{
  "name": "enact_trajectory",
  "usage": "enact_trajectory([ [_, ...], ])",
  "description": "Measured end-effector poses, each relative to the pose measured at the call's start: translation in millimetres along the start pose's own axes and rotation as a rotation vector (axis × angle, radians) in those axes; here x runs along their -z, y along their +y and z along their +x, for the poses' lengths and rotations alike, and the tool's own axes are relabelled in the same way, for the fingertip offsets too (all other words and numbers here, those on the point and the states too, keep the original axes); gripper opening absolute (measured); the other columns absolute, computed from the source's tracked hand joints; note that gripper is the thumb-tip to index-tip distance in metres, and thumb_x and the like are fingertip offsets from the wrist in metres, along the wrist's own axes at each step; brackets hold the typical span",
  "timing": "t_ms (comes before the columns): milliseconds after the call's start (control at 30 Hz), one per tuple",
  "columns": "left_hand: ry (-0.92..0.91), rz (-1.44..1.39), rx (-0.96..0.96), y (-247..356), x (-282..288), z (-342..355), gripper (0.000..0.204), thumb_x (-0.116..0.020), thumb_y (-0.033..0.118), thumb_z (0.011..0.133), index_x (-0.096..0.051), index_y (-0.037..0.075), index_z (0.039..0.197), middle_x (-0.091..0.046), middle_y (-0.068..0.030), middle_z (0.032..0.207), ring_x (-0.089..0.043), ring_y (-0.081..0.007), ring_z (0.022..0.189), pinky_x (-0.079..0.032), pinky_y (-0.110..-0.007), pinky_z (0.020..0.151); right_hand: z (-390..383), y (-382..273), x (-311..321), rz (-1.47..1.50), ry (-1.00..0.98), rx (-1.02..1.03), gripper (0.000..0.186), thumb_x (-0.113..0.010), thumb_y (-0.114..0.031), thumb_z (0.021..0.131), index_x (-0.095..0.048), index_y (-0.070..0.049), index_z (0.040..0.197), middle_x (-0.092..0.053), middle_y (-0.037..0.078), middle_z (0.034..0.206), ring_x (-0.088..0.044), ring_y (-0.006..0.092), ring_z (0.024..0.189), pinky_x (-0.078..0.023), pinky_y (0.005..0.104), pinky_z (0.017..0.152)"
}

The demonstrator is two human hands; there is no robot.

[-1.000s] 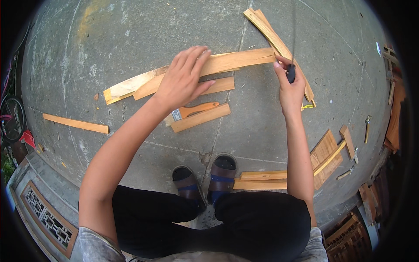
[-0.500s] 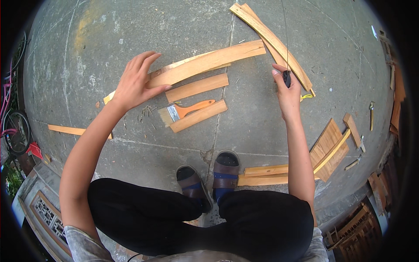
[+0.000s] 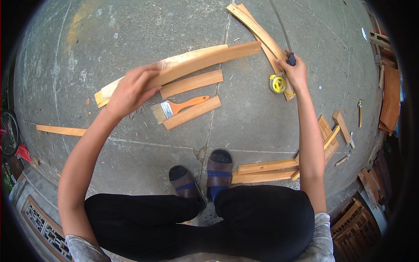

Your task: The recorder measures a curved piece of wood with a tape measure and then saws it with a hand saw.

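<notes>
While the left hand [image 3: 134, 90] held a board [image 3: 209, 62] between its fingers, the right hand [image 3: 297, 75] gripped a tool [image 3: 291, 59], steadiness seemingly needed next.

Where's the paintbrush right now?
In the head view, left of centre, the paintbrush lies between a farther short plank and a nearer short plank, right of the left hand.

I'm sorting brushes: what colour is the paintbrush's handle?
The paintbrush handle is orange; see the head view.

Left hand [image 3: 134, 90] out front, fingers curled, thumb angled inward, left arm [image 3: 89, 148] bent, right hand [image 3: 295, 73] farther forward, curled in a grip, right forearm [image 3: 310, 131] stretched ahead!
</notes>
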State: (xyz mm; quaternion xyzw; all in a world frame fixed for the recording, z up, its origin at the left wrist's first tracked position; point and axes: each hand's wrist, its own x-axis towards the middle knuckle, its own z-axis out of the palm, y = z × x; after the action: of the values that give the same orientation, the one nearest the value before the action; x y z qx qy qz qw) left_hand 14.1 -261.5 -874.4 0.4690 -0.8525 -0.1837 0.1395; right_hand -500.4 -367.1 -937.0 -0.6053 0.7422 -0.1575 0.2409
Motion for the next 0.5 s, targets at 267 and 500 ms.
enact_trajectory([
  [267, -0.255, -0.006, -0.052, 24, 3, -44, 0.056, -0.08, 0.028, 0.087, -0.054, 0.009, 0.132, -0.054, -0.011, 0.14, -0.055, -0.0335, 0.127, -0.047, -0.046, 0.108, -5, -18, 2, -0.001, 0.002, -0.032, 0.05, -0.083, -0.031, 0.078, -0.075, -0.008, 0.122, -0.071, 0.012, 0.11, -0.069, 0.0256, 0.1, -0.053, 0.0393, 0.09],
  [500, 0.065, 0.036, 0.241, 21, 24, -35, 0.061, -0.074, 0.034, 0.094, -0.048, 0.008, 0.142, -0.051, -0.0162, 0.144, -0.051, -0.0361, 0.134, -0.045, -0.048, 0.112, -40, -95, 18, 0.118, -0.089, 0.266, 0.043, -0.082, -0.024, 0.084, -0.073, -0.003, 0.121, -0.067, 0.005, 0.109, -0.065, 0.0165, 0.104, -0.048, 0.031, 0.094],
])
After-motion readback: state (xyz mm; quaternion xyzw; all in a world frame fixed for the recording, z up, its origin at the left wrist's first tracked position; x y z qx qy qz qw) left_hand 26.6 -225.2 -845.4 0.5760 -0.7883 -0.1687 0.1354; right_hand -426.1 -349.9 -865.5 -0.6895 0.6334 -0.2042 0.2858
